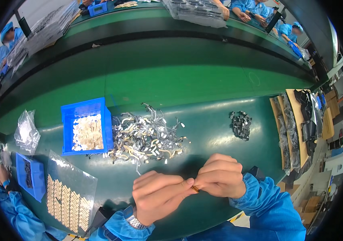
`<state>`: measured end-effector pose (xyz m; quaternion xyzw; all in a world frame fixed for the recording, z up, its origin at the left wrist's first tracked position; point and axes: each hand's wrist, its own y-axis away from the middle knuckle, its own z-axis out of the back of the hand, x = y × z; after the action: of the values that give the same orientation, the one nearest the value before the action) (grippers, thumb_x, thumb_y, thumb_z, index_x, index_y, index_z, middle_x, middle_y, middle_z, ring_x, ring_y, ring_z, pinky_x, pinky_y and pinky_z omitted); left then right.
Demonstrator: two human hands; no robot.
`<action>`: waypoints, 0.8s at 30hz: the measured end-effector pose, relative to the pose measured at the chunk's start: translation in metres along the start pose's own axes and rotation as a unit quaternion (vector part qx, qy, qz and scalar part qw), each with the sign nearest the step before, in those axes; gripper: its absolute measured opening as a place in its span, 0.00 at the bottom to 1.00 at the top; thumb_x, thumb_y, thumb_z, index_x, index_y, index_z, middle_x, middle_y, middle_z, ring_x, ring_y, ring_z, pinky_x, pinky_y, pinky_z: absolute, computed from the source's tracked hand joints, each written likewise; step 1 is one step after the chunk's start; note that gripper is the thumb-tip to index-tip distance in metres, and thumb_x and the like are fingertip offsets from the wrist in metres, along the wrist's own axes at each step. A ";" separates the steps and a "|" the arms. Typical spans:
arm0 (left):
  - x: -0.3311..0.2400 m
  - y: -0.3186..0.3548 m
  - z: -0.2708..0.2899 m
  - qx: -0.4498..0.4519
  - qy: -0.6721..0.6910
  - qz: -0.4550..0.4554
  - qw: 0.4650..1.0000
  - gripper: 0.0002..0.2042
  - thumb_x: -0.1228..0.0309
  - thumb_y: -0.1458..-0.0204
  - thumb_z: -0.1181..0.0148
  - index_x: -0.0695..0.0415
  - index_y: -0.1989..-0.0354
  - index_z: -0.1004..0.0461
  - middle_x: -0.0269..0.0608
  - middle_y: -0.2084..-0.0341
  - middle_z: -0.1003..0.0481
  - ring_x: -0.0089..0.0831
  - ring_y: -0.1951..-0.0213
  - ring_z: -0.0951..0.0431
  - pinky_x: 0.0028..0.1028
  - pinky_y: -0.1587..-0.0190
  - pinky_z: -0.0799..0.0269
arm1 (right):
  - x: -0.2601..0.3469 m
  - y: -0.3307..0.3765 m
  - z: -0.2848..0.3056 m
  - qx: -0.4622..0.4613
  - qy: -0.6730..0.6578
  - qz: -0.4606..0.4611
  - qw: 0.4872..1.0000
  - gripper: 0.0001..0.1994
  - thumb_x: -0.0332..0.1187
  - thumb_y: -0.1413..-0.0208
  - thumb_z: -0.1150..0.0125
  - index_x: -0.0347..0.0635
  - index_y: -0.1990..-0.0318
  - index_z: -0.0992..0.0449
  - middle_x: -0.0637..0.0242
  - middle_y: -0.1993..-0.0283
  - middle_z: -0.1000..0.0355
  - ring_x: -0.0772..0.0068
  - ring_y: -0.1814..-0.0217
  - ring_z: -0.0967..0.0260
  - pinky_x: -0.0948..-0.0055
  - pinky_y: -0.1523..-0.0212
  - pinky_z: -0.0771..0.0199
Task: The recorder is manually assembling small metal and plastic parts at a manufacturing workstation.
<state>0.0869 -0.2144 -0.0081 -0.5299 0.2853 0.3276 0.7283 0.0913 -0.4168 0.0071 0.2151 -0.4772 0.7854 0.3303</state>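
My left hand (pixel 159 195) and my right hand (pixel 219 176) meet above the near edge of the green table. Both are closed, fingertips pinched together on a small gold-and-dark piece (pixel 195 188). Most of that piece is hidden by my fingers, so its kind cannot be made out. Beyond my left hand spreads a tangled pile of short cable harnesses (pixel 151 138) with white connectors. A blue bin (pixel 108 128) with many small cream-coloured pieces (pixel 88 132) stands against the pile's left side. To the left of my left forearm, rows of small beige-gold parts (pixel 67 205) lie on a clear plastic sheet (pixel 83 176).
Small black parts (pixel 241 125) sit in a heap at right. Cardboard sheets with black bagged items (pixel 290 132) line the right end. A crumpled clear bag (pixel 27 130) and smaller blue bin (pixel 38 180) are at left. A co-worker's hand (pixel 1 174) shows at far left; others work across the green belt (pixel 171 64).
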 end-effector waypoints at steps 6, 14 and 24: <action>0.001 -0.001 0.002 0.002 0.012 0.018 1.000 0.10 0.74 0.61 0.21 0.55 0.68 0.14 0.32 0.76 0.19 0.24 0.79 0.23 0.23 0.76 0.33 | -0.004 0.000 0.000 0.020 -0.011 -0.002 1.000 0.08 0.26 0.59 0.23 0.41 0.70 0.17 0.68 0.69 0.23 0.68 0.72 0.28 0.73 0.74 0.28; -0.001 0.000 0.003 0.007 0.013 0.025 1.000 0.14 0.74 0.64 0.20 0.54 0.65 0.14 0.32 0.74 0.20 0.28 0.76 0.21 0.25 0.74 0.32 | 0.000 -0.001 0.000 0.008 0.018 0.004 1.000 0.08 0.26 0.59 0.23 0.42 0.70 0.16 0.69 0.68 0.23 0.68 0.72 0.28 0.73 0.73 0.28; -0.002 -0.001 0.001 0.003 -0.008 0.019 1.000 0.14 0.74 0.64 0.21 0.55 0.66 0.14 0.33 0.71 0.19 0.29 0.75 0.21 0.25 0.74 0.30 | -0.005 0.002 -0.001 0.020 -0.020 0.002 1.000 0.09 0.27 0.58 0.23 0.41 0.68 0.17 0.68 0.67 0.22 0.67 0.72 0.28 0.72 0.73 0.28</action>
<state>0.0867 -0.2137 -0.0061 -0.5192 0.2902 0.3448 0.7261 0.0933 -0.4183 0.0024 0.2365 -0.4682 0.7913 0.3141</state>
